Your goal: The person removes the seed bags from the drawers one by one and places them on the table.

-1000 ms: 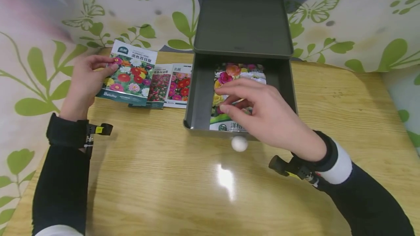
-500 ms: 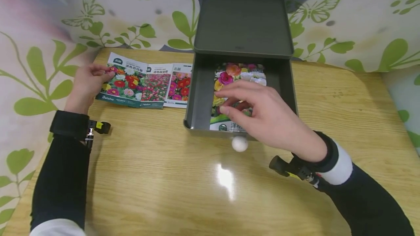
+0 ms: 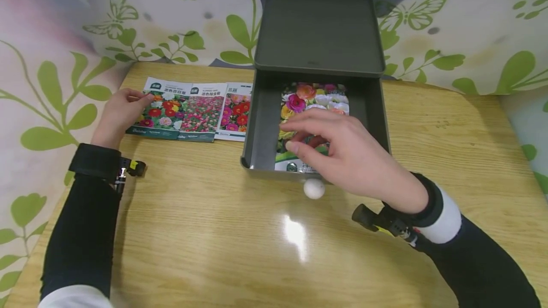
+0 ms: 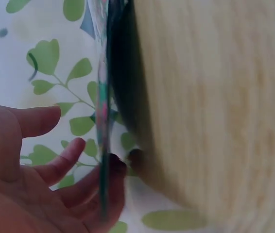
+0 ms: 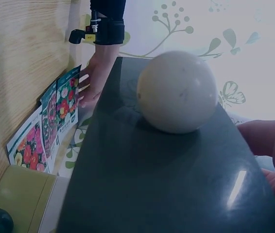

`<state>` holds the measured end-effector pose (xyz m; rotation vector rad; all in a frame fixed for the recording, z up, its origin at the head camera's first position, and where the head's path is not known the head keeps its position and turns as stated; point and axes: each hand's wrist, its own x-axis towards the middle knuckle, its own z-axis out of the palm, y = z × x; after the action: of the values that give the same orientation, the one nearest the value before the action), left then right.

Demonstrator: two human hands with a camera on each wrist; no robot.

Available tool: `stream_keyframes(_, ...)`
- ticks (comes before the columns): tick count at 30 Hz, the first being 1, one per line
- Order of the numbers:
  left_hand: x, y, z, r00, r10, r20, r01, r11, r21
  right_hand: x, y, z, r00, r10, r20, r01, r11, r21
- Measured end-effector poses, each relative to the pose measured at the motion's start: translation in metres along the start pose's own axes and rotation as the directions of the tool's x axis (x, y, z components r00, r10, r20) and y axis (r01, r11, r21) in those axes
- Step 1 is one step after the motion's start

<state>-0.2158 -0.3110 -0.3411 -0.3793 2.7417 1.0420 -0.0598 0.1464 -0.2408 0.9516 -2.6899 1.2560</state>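
Observation:
My left hand (image 3: 124,112) is at the left edge of a zinnia seed packet (image 3: 164,113), which lies on the table. In the left wrist view its thumb stands apart from the packet, and some fingers reach past the packet's edge. Two more flower seed packets, one with small pink blooms (image 3: 200,115) and one with red and magenta blooms (image 3: 234,114), continue the row. My right hand (image 3: 342,149) hovers over a pulled-out dark grey drawer (image 3: 262,151), fingers loosely bent, holding nothing. Inside the drawer lies another seed packet (image 3: 295,103), partly hidden by that hand.
The drawer has a round white knob (image 5: 176,92) in front, and the unit's flat dark top (image 3: 318,30) rises behind it. An olive front with a dark knob (image 5: 1,221) shows low in the right wrist view. Leaf-patterned cloth (image 3: 180,32) borders the wooden table (image 3: 205,217).
My left hand has lowered the zinnia packet from a raised, tilted position to lie flat beside the pink-bloom packet, uncovering more of that one. The right hand has stayed nearly still.

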Motion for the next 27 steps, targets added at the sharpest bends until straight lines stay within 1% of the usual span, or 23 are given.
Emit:
stream_keyframes(5,-0.002,0.007,-0.001,1.000,0.004,0.030,-0.007,0.997,0.076,0.000,-0.001,0.000,1.000,-0.005,-0.002,0.005,1.000,0.002)
stream_keyframes(8,-0.004,0.011,-0.001,0.999,0.003,0.040,-0.006,0.995,0.096,0.001,-0.002,0.000,1.000,-0.008,-0.005,0.008,1.000,0.001)
stream_keyframes(12,-0.007,0.013,0.001,1.000,0.004,0.029,-0.007,0.997,0.082,-0.001,-0.003,-0.002,0.999,-0.017,-0.027,0.017,1.000,-0.007)
stream_keyframes(16,-0.012,0.023,0.002,0.999,0.043,0.011,-0.044,0.998,0.047,-0.004,-0.003,-0.009,0.997,-0.038,-0.070,0.038,0.999,0.002)
stream_keyframes(19,-0.018,0.039,0.002,0.994,0.105,-0.020,-0.104,0.994,0.034,-0.006,0.000,-0.017,0.995,-0.035,-0.092,0.035,0.999,-0.003)
stream_keyframes(21,-0.026,0.054,0.003,0.988,0.148,-0.040,-0.147,0.989,0.025,-0.007,0.002,-0.022,0.995,-0.017,-0.094,0.015,1.000,-0.027)
stream_keyframes(22,-0.031,0.064,0.003,0.983,0.176,-0.050,-0.175,0.984,0.033,-0.008,0.003,-0.024,0.996,-0.003,-0.090,-0.001,0.999,-0.042)
stream_keyframes(24,-0.044,0.083,0.005,0.970,0.236,-0.065,-0.234,0.971,0.042,-0.009,0.005,-0.027,0.997,0.031,-0.073,-0.037,0.996,-0.077)
stream_keyframes(26,-0.061,0.104,0.007,0.953,0.296,-0.058,-0.294,0.955,0.038,-0.009,0.007,-0.030,0.996,0.068,-0.049,-0.073,0.991,-0.116)
stream_keyframes(27,-0.071,0.114,0.009,0.939,0.339,-0.059,-0.337,0.941,0.038,-0.010,0.008,-0.031,0.996,0.086,-0.039,-0.090,0.987,-0.131)
